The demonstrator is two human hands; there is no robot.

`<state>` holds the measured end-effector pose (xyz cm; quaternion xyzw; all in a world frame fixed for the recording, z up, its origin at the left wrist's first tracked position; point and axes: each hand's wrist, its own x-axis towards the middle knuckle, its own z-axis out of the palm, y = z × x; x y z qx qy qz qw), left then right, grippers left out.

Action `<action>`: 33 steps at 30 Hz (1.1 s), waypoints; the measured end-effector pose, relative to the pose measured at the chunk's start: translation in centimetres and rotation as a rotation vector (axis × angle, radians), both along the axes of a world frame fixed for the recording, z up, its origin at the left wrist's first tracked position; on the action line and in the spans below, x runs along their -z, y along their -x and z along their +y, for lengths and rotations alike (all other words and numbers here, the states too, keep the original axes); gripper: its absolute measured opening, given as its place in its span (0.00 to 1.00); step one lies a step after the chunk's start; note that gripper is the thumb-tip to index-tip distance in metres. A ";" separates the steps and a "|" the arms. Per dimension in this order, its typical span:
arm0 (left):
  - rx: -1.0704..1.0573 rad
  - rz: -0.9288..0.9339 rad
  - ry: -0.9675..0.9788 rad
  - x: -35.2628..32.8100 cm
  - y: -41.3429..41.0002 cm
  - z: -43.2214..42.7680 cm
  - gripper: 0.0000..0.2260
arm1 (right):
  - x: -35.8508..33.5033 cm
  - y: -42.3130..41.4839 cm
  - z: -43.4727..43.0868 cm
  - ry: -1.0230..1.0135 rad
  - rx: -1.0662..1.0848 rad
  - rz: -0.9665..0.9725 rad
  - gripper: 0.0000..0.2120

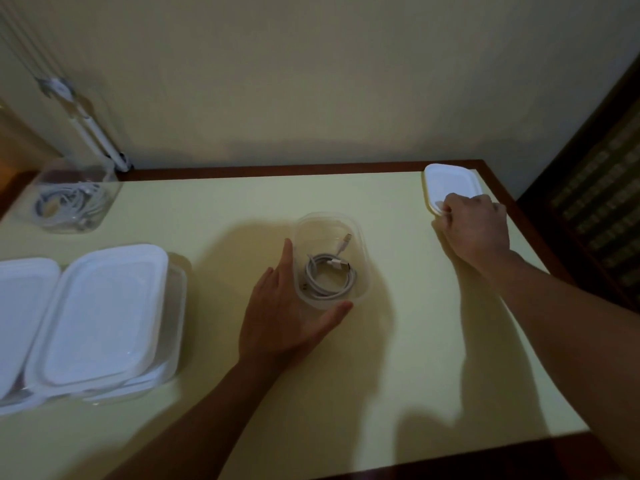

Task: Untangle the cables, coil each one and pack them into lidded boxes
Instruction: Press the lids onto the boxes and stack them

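A clear plastic box (360,237) stands open in the middle of the table with a coiled grey cable (329,277) inside. My left hand (287,313) rests against the box's left and near sides, fingers straight and thumb along the front. A white lid (450,180) lies at the far right corner of the table. My right hand (474,226) has its fingers curled on the lid's near edge.
Two boxes with white lids (104,317) sit at the left, near the table edge. A clear open box (74,195) with tangled white cables stands at the far left. A dark wooden cabinet (602,209) flanks the table's right side.
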<state>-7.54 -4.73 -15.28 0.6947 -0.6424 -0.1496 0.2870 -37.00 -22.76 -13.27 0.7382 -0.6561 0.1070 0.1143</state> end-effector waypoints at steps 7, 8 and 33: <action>-0.006 -0.004 0.016 0.2 -0.1 -0.1 0.56 | -0.1 0.8 0.0 -0.010 0.008 0.147 0.11; -0.007 -0.002 0.021 0.2 -0.1 -0.1 0.56 | -0.1 0.9 -0.1 -0.007 0.003 0.160 0.10; -0.033 -0.052 0.087 0.2 0.2 -0.1 0.55 | -4.3 -11.7 11.1 -0.313 -0.675 -0.362 0.23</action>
